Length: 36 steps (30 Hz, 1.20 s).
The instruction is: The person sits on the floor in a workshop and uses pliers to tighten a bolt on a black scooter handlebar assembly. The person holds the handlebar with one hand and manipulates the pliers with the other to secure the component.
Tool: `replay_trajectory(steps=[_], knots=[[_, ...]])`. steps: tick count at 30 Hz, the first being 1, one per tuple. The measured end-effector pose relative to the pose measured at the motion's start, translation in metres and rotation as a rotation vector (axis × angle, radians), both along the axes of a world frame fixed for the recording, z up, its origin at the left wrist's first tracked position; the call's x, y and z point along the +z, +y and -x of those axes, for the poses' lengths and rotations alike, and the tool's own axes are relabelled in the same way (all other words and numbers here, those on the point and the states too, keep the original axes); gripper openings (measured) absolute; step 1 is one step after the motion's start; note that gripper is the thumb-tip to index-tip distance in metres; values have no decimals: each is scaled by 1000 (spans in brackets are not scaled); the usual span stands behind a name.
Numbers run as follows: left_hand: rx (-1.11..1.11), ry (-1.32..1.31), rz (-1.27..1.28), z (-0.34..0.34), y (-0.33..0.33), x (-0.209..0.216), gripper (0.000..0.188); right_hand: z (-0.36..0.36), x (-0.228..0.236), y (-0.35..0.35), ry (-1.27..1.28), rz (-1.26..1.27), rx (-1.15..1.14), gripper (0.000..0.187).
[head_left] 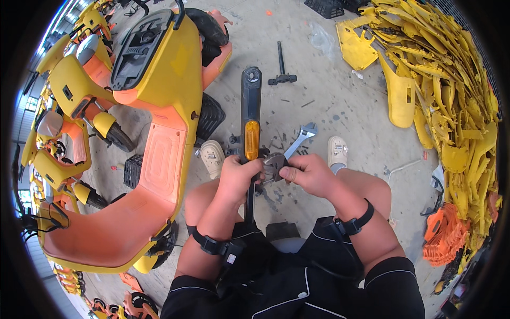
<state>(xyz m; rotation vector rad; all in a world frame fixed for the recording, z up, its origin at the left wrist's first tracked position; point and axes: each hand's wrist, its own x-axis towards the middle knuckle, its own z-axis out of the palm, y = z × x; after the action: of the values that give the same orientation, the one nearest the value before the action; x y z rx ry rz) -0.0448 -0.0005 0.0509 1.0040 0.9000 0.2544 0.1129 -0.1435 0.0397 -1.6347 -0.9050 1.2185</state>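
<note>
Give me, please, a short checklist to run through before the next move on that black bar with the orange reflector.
1. Left hand grips the black bar below the orange reflector: ok.
2. Right hand holds the adjustable wrench: ok.
3. Wrench seated on the fastener: cannot tell, the hands hide it.
4. Feet out of the way: ok, both shoes sit to either side.
5. Floor clear underfoot: not ok, small loose parts lie about, and a black tool beyond.
</note>
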Motion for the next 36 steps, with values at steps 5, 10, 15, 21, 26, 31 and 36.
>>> replay_trajectory(steps=[5,10,15,21,26,31,36], knots=[[17,-45,-75,-6,7,1,14,8,0,5,-13,-62,-80,43],[54,-110,-147,-4,10,-10,14,19,4,10,-45,-87,-159,42],[136,-192,-152,-10,8,-1,13,23,12,19,-6,-146,-206,41],[224,-176,-181,-13,7,-1,25,24,7,32,-6,-151,-222,38],[248,-176,-179,-9,22,-29,25,23,3,44,92,-97,-207,38],[250,-118,19,-24,31,-25,19,7,-1,57,-20,-24,-169,44],[355,-112,179,-34,31,-44,18,-13,5,72,-305,38,-55,46]])
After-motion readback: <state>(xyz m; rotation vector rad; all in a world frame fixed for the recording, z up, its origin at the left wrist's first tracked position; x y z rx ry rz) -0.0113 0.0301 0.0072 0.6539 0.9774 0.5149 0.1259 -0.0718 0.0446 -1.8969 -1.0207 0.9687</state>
